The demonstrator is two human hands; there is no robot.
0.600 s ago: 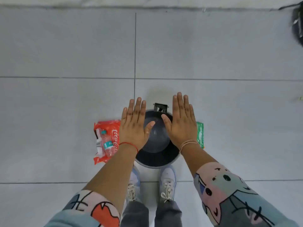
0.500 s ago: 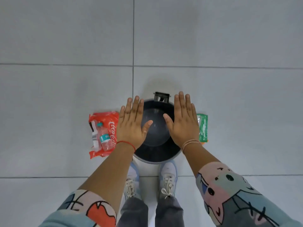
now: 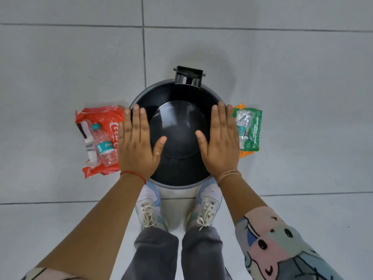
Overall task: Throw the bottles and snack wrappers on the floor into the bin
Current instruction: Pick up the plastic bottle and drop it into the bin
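Red wrapper (image 3: pixel 105 118): flat on the floor (image 3: pixel 60 67) just left of the bin, a small clear bottle (image 3: pixel 104 145) lying on top of it.
Left hand (image 3: pixel 137 146): flat, fingers straight and together, palm down over the bin's left edge, holding nothing.
Bin (image 3: pixel 177 91): open and looks empty, right in front of the shoes (image 3: pixel 149 207).
Right hand (image 3: pixel 222 142): the same flat spread pose over the right edge, empty too.
Green wrapper (image 3: pixel 253 130): on the floor just right of the bin, with a crumpled clear bottle (image 3: pixel 243 122) on it and an orange wrapper (image 3: pixel 240 107) beneath.
Change: the view has dropped closer and both hands have drawn wider apart than half a second ago.
Meaning: nothing is picked up yet; each hand now sits nearer its own pile, probably ready to reach.
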